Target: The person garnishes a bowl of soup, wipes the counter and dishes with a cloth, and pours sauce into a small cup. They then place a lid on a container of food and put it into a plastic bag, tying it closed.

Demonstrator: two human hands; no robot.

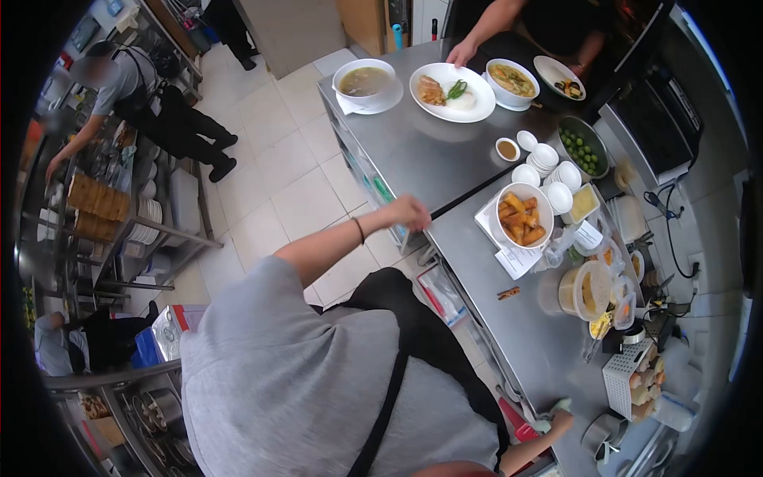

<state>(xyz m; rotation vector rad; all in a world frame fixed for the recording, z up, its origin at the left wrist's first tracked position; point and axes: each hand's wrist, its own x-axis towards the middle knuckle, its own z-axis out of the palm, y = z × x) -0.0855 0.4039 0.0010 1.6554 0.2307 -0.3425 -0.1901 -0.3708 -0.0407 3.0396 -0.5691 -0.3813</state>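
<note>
My left hand (409,213) hangs in the air by the front edge of the steel counter (477,294), its fingers curled in and nothing visible in them. Low on the right, my right hand (561,418) grips a pale green cloth (548,420) at the counter's edge, beside a red object (518,421). Between the hands, a white bowl of thick fried sticks (523,216) stands on the counter near a printed paper slip (518,262). A wooden clothespin (509,293) lies closer to the front edge.
A co-worker's hand (461,54) touches an oval plate of food (453,93). Soup bowls (364,83) stand nearby. Small white dishes (543,157), a pot of green limes (582,147), a plastic tub (584,290) and a white basket (628,383) line the back. Another person (135,87) works at left shelves.
</note>
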